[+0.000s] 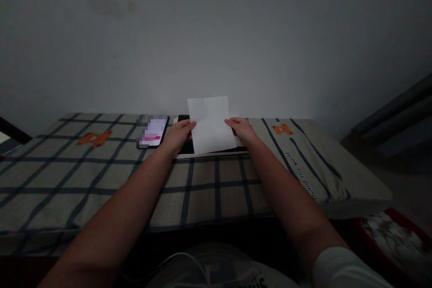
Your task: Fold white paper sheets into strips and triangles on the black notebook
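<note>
A blank white sheet of paper (212,126) is held up, tilted, between my two hands. My left hand (180,135) pinches its left edge, thumb on the near face. On the opposite edge, my right hand (241,128) grips it the same way. Behind and below the paper lies a flat black item (186,147) with a pale border, mostly hidden, so I cannot tell what it is. To the left of my left hand rests a tablet or large phone (155,132) with its screen lit and partly blurred.
The table is covered by a checked cloth (216,189) with orange bear prints and some lettering. A grey wall (216,31) rises directly behind it. At the lower right, a red container (394,216) holds whitish patterned material. A thin white cable (184,254) crosses my lap.
</note>
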The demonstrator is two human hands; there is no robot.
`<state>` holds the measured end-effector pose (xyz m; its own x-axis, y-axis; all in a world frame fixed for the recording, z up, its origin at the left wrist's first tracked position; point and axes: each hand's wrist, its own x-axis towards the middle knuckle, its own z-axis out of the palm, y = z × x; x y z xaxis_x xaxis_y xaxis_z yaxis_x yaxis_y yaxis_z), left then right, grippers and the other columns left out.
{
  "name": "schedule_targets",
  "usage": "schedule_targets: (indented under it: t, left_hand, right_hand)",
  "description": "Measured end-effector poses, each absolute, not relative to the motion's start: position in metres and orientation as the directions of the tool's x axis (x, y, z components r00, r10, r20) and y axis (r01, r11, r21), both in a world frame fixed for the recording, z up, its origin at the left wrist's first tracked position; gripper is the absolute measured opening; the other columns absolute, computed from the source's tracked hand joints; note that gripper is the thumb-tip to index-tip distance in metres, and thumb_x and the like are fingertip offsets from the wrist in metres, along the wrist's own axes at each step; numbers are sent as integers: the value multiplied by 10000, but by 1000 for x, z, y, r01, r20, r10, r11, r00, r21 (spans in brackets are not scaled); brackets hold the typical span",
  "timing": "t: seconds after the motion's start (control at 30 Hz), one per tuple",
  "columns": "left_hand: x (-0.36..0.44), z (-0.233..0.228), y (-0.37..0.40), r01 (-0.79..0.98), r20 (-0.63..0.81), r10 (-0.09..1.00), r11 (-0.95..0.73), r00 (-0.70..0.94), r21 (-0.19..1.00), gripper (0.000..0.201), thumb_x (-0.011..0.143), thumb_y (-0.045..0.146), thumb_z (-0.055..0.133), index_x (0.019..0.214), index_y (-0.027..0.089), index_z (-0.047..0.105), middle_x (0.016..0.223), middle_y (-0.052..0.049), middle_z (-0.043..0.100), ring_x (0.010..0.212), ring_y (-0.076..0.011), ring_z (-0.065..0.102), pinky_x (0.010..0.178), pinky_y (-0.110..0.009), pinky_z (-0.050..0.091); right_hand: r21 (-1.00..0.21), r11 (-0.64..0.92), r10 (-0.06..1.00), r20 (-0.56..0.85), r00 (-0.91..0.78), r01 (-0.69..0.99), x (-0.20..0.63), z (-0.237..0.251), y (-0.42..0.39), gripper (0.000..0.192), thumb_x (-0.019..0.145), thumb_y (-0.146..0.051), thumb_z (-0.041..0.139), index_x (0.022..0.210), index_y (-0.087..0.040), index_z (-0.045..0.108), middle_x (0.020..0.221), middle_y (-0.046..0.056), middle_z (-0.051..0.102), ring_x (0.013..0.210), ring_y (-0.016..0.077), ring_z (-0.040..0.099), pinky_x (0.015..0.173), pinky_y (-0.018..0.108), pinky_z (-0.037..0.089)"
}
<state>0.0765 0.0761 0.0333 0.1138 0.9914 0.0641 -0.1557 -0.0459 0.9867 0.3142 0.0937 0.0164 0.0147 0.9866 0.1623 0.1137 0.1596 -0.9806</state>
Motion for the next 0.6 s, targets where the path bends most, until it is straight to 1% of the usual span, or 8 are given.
schedule_targets:
  t: [0.1,0.23,0.3,0.4,0.47,0.5,0.53,0.6]
  left_hand:
    - [76,34,76,-130,63,995,-53,73,990,302,625,371,769,823,155,700,832,-46,705,720,-152,618,618,-239,494]
    - [73,32,78,-100,71,997,-71,-6,992,268,616,345,775,779,149,694,757,-31,684,644,-126,587,558,-210,458]
    - [72,30,81,-84,81,995,-86,-63,993,266,626,333,766,799,144,697,750,-30,684,633,-124,587,551,-211,450]
    - [71,30,82,-30,96,989,-100,-110,995,269,660,316,735,858,137,703,779,-42,698,650,-143,609,575,-236,467]
    - [69,32,82,69,122,984,-114,-133,991,284,694,301,702,925,135,707,781,-46,704,660,-161,622,592,-254,475]
    - [67,33,81,149,151,978,-129,-146,980,303,711,297,687,966,134,707,775,-47,705,667,-171,626,601,-262,477]
    - [65,34,81,247,190,968,-147,-164,958,326,725,294,674,1008,134,705,766,-47,705,676,-180,629,611,-268,478]
    - [60,36,82,449,286,945,-189,-158,874,392,745,300,664,1101,136,686,764,-51,703,695,-194,632,642,-281,479]
  right_hand:
    - [-963,179,982,189,29,200,315,17,94,346,709,-519,643,705,-174,634,588,-24,530,508,99,431,503,241,334]
    - [-879,220,971,239,-8,423,318,19,95,354,786,-500,573,662,-171,617,582,-2,562,529,123,498,544,258,385]
    - [-808,258,960,278,-45,529,320,20,94,367,840,-469,515,678,-163,638,640,28,619,602,146,556,610,272,419]
    - [-644,301,941,322,-108,704,322,22,91,326,878,-389,489,801,-160,708,825,74,709,785,193,624,722,301,437]
    - [-544,309,939,303,-161,780,322,24,87,291,876,-346,502,891,-174,736,940,91,728,878,223,639,765,319,441]
    - [-507,317,939,286,-191,802,322,25,85,288,875,-337,505,912,-180,744,971,96,729,903,233,643,778,324,443]
    - [-478,329,937,270,-220,815,322,26,83,292,875,-335,505,919,-182,750,984,99,731,916,238,647,786,325,445]
    - [-443,357,930,245,-272,822,321,29,79,304,878,-337,503,925,-180,759,985,101,734,923,238,654,789,316,449]
